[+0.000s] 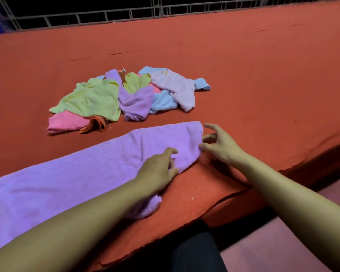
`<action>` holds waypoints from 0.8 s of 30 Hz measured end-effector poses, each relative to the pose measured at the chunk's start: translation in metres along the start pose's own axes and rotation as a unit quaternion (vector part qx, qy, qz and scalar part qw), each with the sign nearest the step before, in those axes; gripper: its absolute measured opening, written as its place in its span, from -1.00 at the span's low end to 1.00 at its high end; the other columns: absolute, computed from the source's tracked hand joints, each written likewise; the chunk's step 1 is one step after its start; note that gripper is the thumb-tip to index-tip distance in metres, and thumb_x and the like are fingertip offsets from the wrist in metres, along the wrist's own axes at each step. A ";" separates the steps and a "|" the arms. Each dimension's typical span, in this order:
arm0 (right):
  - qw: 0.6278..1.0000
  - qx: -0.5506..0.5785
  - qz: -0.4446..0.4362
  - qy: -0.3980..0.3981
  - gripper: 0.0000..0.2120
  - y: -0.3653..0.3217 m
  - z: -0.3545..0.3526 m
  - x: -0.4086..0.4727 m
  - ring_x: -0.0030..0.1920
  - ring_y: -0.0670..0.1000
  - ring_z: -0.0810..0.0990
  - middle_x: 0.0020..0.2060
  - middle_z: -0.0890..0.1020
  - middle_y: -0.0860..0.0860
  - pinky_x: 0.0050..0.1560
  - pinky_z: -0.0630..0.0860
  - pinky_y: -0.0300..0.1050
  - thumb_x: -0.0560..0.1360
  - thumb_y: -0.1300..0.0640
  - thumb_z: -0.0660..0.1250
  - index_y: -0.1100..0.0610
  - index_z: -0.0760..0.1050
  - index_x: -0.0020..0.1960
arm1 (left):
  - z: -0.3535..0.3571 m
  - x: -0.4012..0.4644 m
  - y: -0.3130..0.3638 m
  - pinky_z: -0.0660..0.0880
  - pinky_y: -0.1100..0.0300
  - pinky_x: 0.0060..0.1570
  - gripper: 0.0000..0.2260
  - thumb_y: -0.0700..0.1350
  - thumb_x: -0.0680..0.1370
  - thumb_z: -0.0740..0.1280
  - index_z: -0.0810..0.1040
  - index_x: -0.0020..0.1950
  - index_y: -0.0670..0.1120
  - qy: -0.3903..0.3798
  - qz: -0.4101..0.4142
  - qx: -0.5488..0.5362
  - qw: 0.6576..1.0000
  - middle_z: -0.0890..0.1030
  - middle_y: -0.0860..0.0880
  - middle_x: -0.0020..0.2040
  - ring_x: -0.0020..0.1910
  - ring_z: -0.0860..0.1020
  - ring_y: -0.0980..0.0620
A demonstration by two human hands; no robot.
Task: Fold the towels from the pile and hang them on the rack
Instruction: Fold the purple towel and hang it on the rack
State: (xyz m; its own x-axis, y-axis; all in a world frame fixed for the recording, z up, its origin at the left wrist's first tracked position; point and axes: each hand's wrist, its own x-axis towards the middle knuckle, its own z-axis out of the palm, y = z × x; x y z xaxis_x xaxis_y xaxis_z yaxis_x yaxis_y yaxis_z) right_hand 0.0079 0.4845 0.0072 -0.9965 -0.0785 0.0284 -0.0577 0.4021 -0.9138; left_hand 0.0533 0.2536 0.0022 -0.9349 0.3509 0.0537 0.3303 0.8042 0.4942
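A long purple towel (pixel 82 173) lies spread flat across the near part of the red-covered table (pixel 243 75), running from the lower left to the centre. My left hand (pixel 159 169) rests on its right end with fingers curled at the near edge of the cloth. My right hand (pixel 218 143) hovers at the towel's far right corner, fingers spread and loosely bent, with the thumb tip at the cloth's edge. Behind the towel sits a pile of crumpled towels (pixel 126 95) in yellow, pink, purple, light blue and orange.
A metal grid rack (pixel 126 14) runs along the far edge of the table. The table's front edge (pixel 234 205) cuts diagonally at the lower right, with pinkish floor (pixel 283 242) beyond it. Dark clothing of mine shows below the edge.
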 end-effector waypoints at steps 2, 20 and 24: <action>0.996 0.089 -0.001 0.003 -0.32 -0.005 0.002 -0.003 -0.11 -0.04 0.60 -0.03 0.63 0.14 -0.06 0.56 -0.16 0.45 0.38 0.42 0.11 0.25 0.48 | -0.004 0.005 0.003 0.46 0.21 -0.11 -0.64 -0.09 0.52 0.40 0.44 0.29 0.07 0.013 -0.024 -0.098 0.995 0.59 0.15 -0.17 -0.27 0.52 0.23; 0.997 0.051 -0.050 0.031 -0.36 -0.061 -0.063 -0.010 -0.25 -0.06 0.56 -0.01 0.61 -0.02 -0.41 0.42 -0.25 0.47 0.28 0.45 -0.05 0.31 0.44 | -0.023 0.019 0.031 0.35 0.32 -0.45 -0.73 -0.19 0.59 0.36 0.49 0.27 0.01 0.013 -0.047 -0.455 0.889 0.59 0.13 -0.27 -0.42 0.41 0.15; 0.975 -0.181 0.104 -0.082 -0.23 -0.024 -0.074 -0.007 -0.29 -0.01 0.56 -0.01 0.62 0.02 -0.40 0.45 -0.10 0.38 0.13 0.56 0.07 0.26 0.48 | -0.008 0.034 0.030 0.43 0.23 -0.43 -0.81 -0.13 0.60 0.32 0.47 0.21 -0.03 0.010 -0.089 -0.376 0.922 0.64 -0.02 -0.19 -0.40 0.52 0.08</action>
State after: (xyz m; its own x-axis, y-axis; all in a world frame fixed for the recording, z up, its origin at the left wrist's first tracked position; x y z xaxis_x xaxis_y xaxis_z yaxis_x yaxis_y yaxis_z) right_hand 0.0117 0.5426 0.0587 -0.9675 -0.0936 -0.2349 0.0979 0.7178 -0.6893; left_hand 0.0304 0.2862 0.0259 -0.9702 0.2305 -0.0747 -0.0059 0.2858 0.9583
